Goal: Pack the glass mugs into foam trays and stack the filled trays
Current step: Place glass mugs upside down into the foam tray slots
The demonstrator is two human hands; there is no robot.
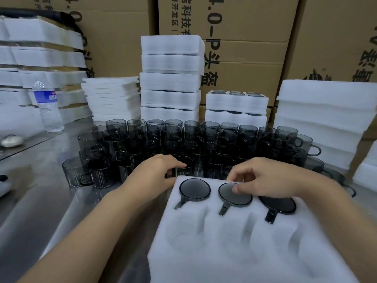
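A white foam tray [234,242] with moulded pockets lies on the shiny metal surface [40,201] nearest the person. Three smoky grey glass mugs [194,189] sit in its far row with their handles pointing back toward the person, and the near row shows bare pockets. The right hand [271,178] curls over the middle packed mug [234,199], thumb and forefinger pinching its far rim. The left hand [157,170] reaches past the tray's far left corner and wraps around a loose mug [184,169] at the front of the crowd of unpacked mugs [204,139]. Stacks of filled trays [171,78] stand behind, against brown cardboard boxes [244,27].
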